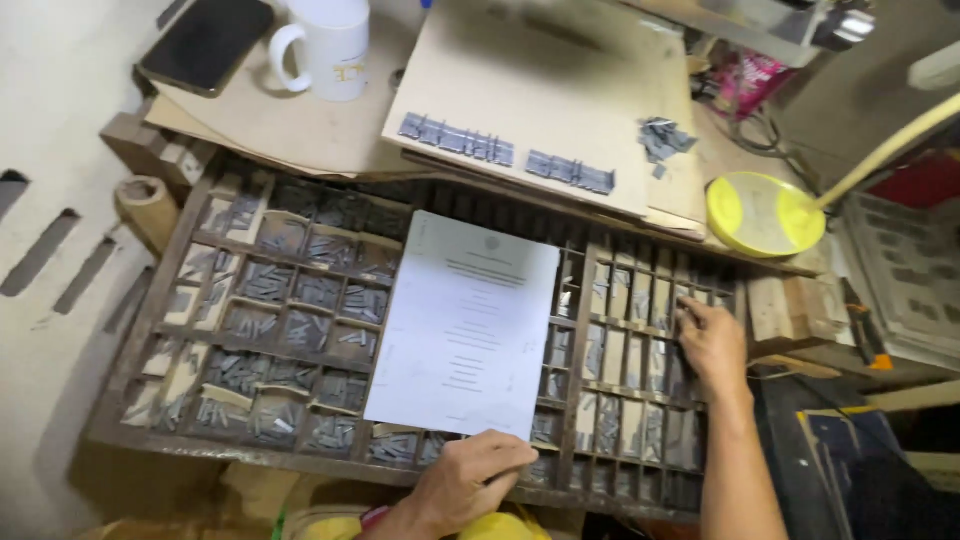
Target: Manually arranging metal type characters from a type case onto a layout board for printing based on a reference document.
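A wooden type case (pixel 170 300) with many small compartments of grey metal type lies below me. A white printed sheet of paper (pixel 468 322) rests across its middle. My left hand (pixel 472 478) presses on the sheet's near edge, fingers curled on the paper. My right hand (pixel 712 342) reaches into the compartments at the case's right side, fingertips down among the metal pieces. I cannot tell whether it has a piece pinched.
A tilted board (pixel 540 90) behind the case carries two rows of set type (pixel 505 155) and a loose pile of pieces (pixel 663 138). A white mug (pixel 325 45) and a black phone (pixel 205 42) sit at the back left. A yellow round lid (pixel 765 213) lies at the right.
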